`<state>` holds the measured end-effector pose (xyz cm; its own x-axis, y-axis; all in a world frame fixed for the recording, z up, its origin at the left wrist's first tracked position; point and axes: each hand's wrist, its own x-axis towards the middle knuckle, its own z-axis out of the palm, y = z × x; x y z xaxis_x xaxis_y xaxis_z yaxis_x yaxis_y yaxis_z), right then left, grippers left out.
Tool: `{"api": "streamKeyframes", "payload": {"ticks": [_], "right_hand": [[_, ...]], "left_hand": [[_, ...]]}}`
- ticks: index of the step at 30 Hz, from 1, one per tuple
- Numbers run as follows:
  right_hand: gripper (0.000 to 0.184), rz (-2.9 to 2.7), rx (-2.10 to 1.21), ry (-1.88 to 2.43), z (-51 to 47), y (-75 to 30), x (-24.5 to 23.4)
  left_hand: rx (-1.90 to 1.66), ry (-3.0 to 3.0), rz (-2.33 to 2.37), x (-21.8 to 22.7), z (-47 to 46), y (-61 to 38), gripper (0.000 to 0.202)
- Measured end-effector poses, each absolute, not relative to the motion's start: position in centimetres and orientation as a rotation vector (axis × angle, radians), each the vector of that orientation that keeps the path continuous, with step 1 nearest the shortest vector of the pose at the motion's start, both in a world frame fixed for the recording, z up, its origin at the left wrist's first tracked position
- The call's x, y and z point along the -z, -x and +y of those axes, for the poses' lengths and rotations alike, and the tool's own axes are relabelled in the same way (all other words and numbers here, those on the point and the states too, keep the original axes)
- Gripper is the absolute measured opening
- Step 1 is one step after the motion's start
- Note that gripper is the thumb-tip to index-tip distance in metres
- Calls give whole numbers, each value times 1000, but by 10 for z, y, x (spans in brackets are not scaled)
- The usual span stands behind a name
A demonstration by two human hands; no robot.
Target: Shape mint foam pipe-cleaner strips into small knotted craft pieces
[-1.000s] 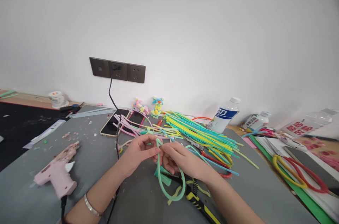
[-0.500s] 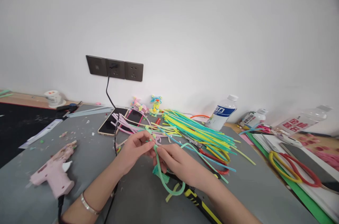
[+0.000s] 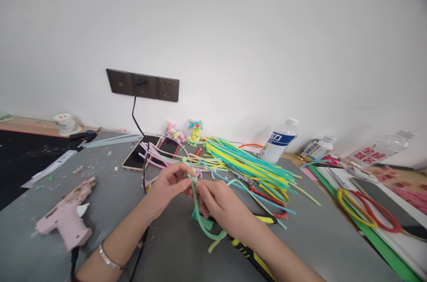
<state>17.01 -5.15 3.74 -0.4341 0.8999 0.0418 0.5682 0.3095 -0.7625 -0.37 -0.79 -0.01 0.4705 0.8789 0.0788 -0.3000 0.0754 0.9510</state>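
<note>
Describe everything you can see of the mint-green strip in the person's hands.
The mint-green strip is slender and looks soft and bendable, like a pipe cleaner, though its texture is too small to confirm. Its upper part is held at the fingertips of the left hand and right hand. Below them it droops in a smooth curve, passing in front of a teal piece, then bends up towards the right wrist, where it is hidden.

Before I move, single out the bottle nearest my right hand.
The blue-banded bottle, beside the stem bundle. The middle bottle and the red-lettered bottle are both farther right, away from your right hand.
</note>
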Motion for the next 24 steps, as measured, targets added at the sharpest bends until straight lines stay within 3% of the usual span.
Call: {"api": "streamKeyframes", "payload": {"ticks": [17,24], "right_hand": [[48,-2093,-954,1386,-53,-168,-36],[47,-2033,-1269,1179,-53,-173,-47]], "left_hand": [[-1003,-1182,671,-1,-9,3,22],[-1047,-1170,732,-2,-9,3,26]]}}
